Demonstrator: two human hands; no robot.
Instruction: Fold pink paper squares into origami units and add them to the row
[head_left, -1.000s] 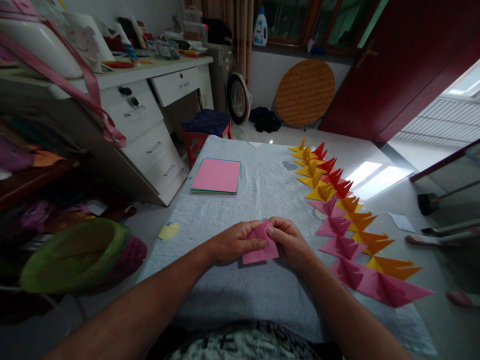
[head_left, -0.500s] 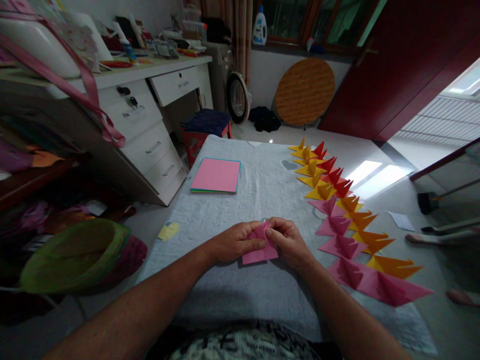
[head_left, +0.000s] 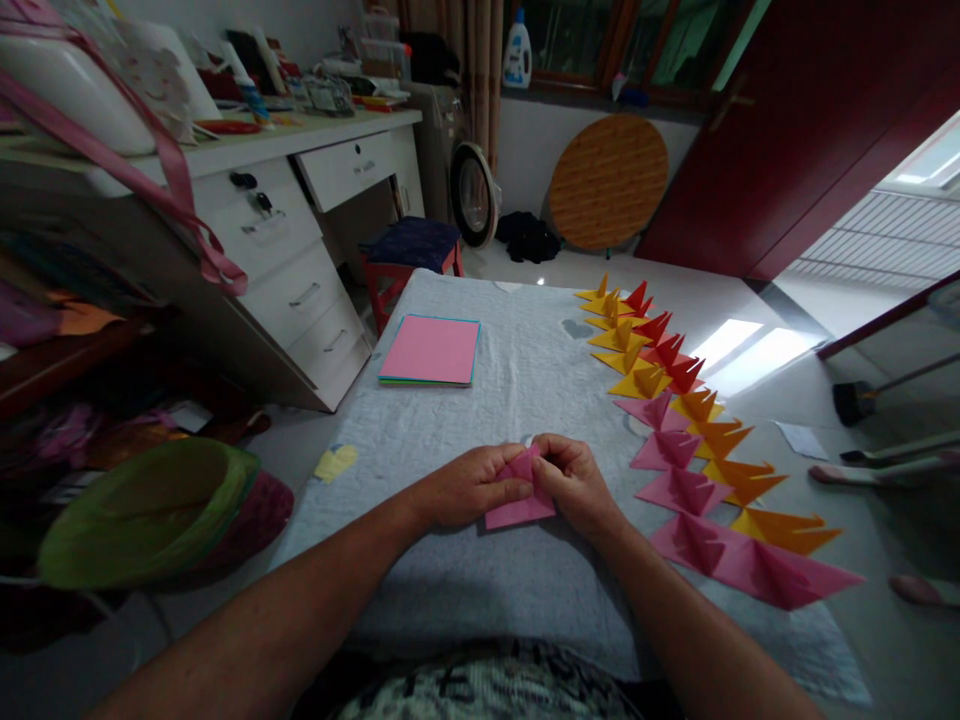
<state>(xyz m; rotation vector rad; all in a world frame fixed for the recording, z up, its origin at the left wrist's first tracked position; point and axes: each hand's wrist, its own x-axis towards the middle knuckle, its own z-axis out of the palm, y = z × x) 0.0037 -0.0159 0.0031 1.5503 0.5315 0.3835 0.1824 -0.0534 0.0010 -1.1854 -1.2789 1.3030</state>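
Observation:
A partly folded piece of pink origami paper is between my hands, low over the near middle of the cloth-covered table. My left hand grips its left side, thumb lying across the front. At the upper right edge, my right hand pinches the paper between thumb and fingers. The fingers behind the paper are hidden. To the right stand two rows of folded paper cranes, among them a pink crane, an orange crane and a yellow crane. A stack of square paper, pink on top, lies at the far left.
The table wears a pale grey-blue cloth. Left of it are a green-rimmed bin and a white desk with drawers. Past the far edge stand a stool and a washing machine with its door ajar.
Both hands keep their hold on the pink paper, with the right fingers shifting very slightly at its upper edge. The whole view has drifted a little; the cranes and stack stay put.

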